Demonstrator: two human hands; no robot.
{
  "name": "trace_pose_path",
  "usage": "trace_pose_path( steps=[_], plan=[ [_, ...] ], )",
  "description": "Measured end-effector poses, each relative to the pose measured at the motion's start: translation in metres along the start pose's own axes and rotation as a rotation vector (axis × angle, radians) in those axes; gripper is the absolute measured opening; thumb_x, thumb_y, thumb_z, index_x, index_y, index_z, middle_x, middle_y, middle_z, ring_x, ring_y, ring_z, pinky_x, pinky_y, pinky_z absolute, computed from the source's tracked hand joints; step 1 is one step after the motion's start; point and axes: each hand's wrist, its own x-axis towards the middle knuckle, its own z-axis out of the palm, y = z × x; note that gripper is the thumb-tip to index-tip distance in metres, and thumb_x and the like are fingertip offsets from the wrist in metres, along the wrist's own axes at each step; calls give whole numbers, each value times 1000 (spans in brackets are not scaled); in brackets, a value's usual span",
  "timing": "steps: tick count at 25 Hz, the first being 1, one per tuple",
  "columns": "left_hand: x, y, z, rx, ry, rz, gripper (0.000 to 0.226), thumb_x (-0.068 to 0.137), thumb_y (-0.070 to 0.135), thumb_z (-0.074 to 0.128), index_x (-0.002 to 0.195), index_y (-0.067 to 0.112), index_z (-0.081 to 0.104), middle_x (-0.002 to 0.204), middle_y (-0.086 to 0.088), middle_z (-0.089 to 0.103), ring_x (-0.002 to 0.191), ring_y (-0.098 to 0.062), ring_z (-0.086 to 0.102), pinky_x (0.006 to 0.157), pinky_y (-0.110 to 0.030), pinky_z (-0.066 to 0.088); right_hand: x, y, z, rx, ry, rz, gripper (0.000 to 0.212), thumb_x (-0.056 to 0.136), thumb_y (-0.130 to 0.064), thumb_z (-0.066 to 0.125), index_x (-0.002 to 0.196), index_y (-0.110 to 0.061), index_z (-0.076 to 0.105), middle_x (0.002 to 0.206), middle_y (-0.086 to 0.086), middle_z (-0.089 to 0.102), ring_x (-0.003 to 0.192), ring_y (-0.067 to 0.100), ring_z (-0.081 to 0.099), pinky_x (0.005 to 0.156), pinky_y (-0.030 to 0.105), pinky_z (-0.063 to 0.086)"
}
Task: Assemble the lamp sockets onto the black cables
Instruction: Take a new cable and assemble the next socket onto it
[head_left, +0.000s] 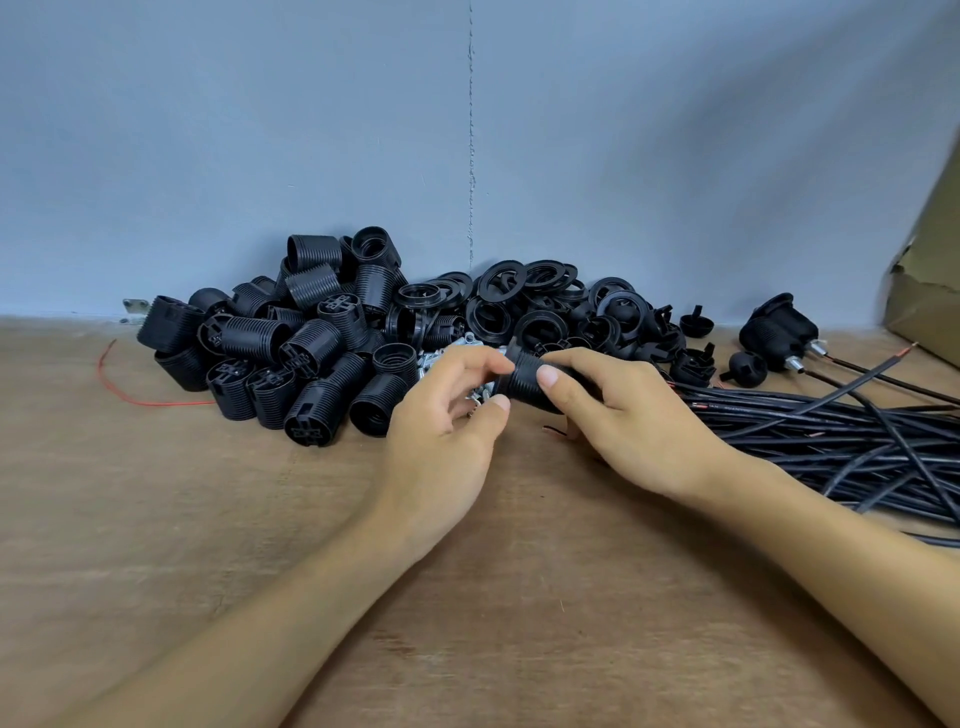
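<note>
— When both hands meet above the table (208, 519), what is held?

— You hold one socket (524, 382): black plastic, cylindrical, with a ribbed, threaded barrel. Your right hand (618, 410) grips it, thumb pressed on top, fingers curled beneath. Your left hand (447, 415) pinches its flanged left end between thumb and forefinger, and the other fingers curl loosely. Your right palm hides the far end, so you cannot tell whether a cable enters it.

— Where do the parts lie?

— Left of your hands is the socket pile (291, 343), ribbed barrels heaped on their sides against the grey-blue wall (260, 130). Behind your hands lie flat black rings (540, 301) and small bright metal fittings (441, 356). To your right, the black cables (831, 431), smooth and round, lie in a loose bundle running off the right edge.

— Any containers?

— One torn cardboard box (930, 270) stands at the far right. Its inside is hidden.

— Where is working room?

— Bare matte wood lies open from the piles to the near edge, between and left of your forearms. A thin red wire (119, 384) curls just left of the socket pile.
</note>
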Motion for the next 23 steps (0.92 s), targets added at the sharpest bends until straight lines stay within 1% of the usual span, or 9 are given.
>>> trace_pose_path(
  steps=[4,5,9,12,15,16,19,21,23],
  plan=[
    [2,-6,0,38,67,-51,37,97,1,57,99,38,59,99,11,77,72,4,61,66,-8,42,1,1,-1,36,22,12,32,103,-43,48,122,-26,67,75,-44,59,71,-14,59,66,3,39],
    [3,-8,-1,29,76,-67,40,97,1,57,104,40,58,101,13,77,75,4,64,67,-10,44,0,0,-1,25,20,-5,31,103,-42,48,121,-25,67,75,-45,58,72,-17,58,67,2,38],
    [5,-8,-1,61,10,-70,60,96,-9,50,137,34,59,121,19,70,112,7,63,96,-10,47,-1,-1,0,4,-6,-39,28,103,-40,50,120,-26,67,72,-36,61,70,-13,60,65,5,40],
    [5,-8,0,99,-59,-26,69,91,-13,48,133,40,62,129,23,64,115,6,60,98,-15,45,-1,-1,2,-59,-15,-69,31,102,-44,50,122,-28,66,74,-29,63,74,-10,60,66,7,39],
    [5,-7,0,54,-54,-13,85,87,-17,44,116,62,62,127,31,63,116,8,59,95,-13,45,0,2,2,-36,12,-29,31,102,-45,48,121,-28,66,72,-38,61,69,-12,59,65,6,39],
    [4,-8,0,53,-38,-11,85,88,-17,43,115,61,63,128,29,63,121,8,57,97,-15,45,0,3,1,-14,26,-9,31,102,-45,48,121,-28,66,72,-41,60,67,-12,59,65,5,39],
    [5,-13,0,82,18,-9,69,88,-18,42,125,34,68,134,18,63,126,4,54,104,-20,45,2,1,-2,61,69,43,31,101,-49,46,119,-33,66,70,-27,64,59,-3,57,60,8,40],
    [5,-14,-1,152,48,-10,64,87,-19,41,125,24,71,137,17,60,130,5,50,102,-10,39,1,0,-2,97,88,48,26,102,-49,47,115,-37,65,71,-14,66,56,-1,54,57,10,41],
    [6,-13,0,196,31,-21,61,89,-15,42,125,23,72,136,18,61,130,8,48,103,-5,35,0,-3,-2,105,60,29,22,102,-46,49,114,-37,65,72,-19,67,59,-4,57,59,8,41]
  ],
)
